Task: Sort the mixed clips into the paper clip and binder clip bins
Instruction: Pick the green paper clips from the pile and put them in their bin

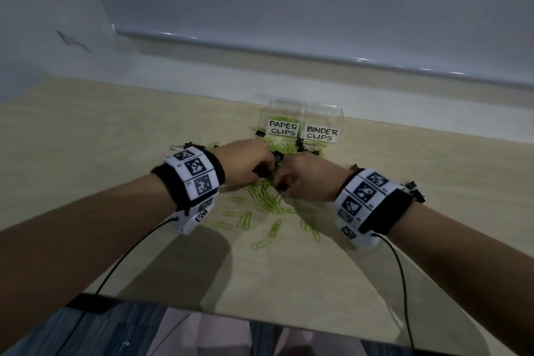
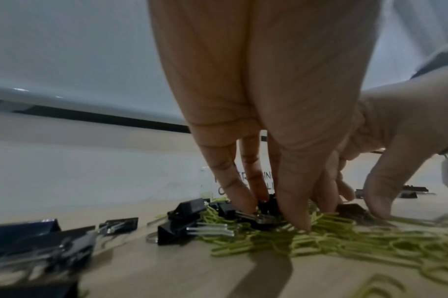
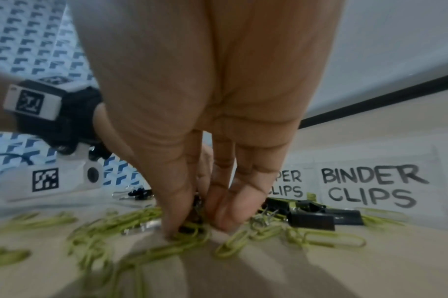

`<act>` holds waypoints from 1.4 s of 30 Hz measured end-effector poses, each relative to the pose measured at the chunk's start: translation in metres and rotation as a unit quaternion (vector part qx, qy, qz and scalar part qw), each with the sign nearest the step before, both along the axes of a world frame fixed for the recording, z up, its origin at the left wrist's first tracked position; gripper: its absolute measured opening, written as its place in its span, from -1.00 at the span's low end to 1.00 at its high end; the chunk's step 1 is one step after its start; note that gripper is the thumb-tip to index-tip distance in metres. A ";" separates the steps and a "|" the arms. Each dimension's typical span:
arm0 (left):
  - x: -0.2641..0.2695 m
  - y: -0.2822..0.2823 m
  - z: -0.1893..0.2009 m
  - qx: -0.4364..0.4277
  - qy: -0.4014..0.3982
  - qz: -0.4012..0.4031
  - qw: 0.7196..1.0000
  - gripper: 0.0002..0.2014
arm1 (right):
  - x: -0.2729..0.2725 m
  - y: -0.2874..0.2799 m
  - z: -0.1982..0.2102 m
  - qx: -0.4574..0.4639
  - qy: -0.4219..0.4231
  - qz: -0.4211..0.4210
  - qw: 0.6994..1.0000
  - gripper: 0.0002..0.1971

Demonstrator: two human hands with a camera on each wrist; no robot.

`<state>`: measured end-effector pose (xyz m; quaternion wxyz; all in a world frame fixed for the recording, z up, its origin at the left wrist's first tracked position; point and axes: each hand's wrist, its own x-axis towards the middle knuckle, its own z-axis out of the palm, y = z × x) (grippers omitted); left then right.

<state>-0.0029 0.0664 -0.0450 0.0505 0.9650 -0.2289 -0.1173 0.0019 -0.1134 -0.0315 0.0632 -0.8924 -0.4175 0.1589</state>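
Observation:
Green paper clips (image 1: 265,201) and black binder clips lie mixed in a pile on the wooden table. My left hand (image 1: 260,170) reaches down into the pile, and its thumb and fingers (image 2: 243,201) pinch a black binder clip (image 2: 266,207). Close beside it, my right hand (image 1: 281,183) pinches another black binder clip (image 1: 282,188) whose wire handles point down. In the right wrist view that clip (image 3: 195,201) is mostly hidden between thumb and fingers. Behind the pile stand two clear bins: the paper clip bin (image 1: 284,108) holds green clips, and the binder clip bin (image 1: 323,115) is to its right.
Loose binder clips lie left of my left wrist (image 1: 187,146), behind my right wrist (image 1: 416,191) and in front of the bins (image 3: 312,220). Scattered paper clips (image 1: 245,220) spread toward me. A wall rises behind the bins. The table's front edge (image 1: 202,309) is near my body.

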 end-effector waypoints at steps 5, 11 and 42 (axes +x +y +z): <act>0.002 0.007 0.000 -0.056 -0.013 0.015 0.998 -0.79 | 0.000 0.000 -0.007 0.011 -0.007 -0.020 1.000 -0.75; -0.002 0.035 0.015 -0.138 -0.089 0.104 0.981 -0.76 | 0.005 -0.006 -0.012 0.046 0.004 -0.047 0.998 -0.86; -0.065 0.047 0.007 -0.094 0.131 0.078 0.984 -0.46 | -0.009 -0.086 0.009 0.033 0.039 -0.159 0.986 -0.52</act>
